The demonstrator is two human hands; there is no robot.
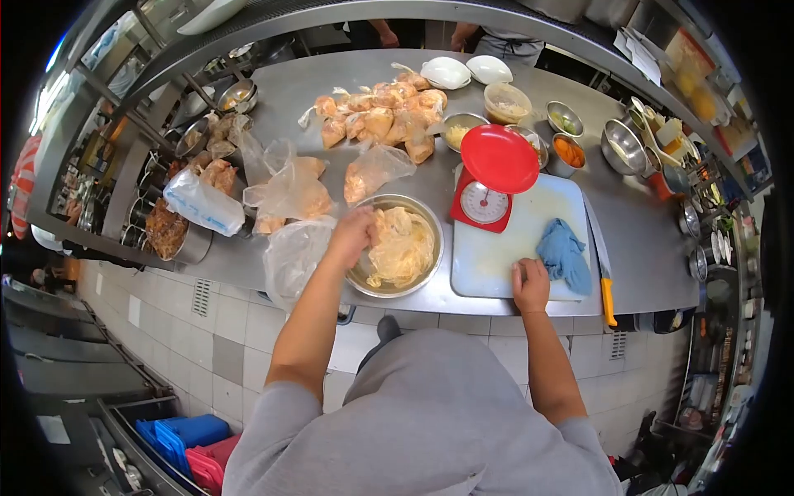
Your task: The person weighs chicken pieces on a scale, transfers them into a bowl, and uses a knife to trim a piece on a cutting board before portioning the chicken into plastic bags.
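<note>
At the left rim of a metal bowl [436, 263] is my left hand [354, 235], its fingers curled; what they hold, if anything, is hidden. Pale yellowish, moist food [403, 248] fills much of the bowl. My right hand [530, 283] rests at the front of the white cutting board [488, 269], fingers curled, beside a crumpled blue cloth [564, 255]. Behind the board's left part stands a red scale [483, 202] with a round red pan [499, 159]. An open clear plastic bag [296, 260] lies left of the bowl.
A knife with a yellow handle [608, 299] lies right of the board. Tied bags of pale food [376, 122] cover the back of the counter [289, 78]. Metal bowls [624, 147] stand at the right. Two people [506, 46] are partly visible across the counter.
</note>
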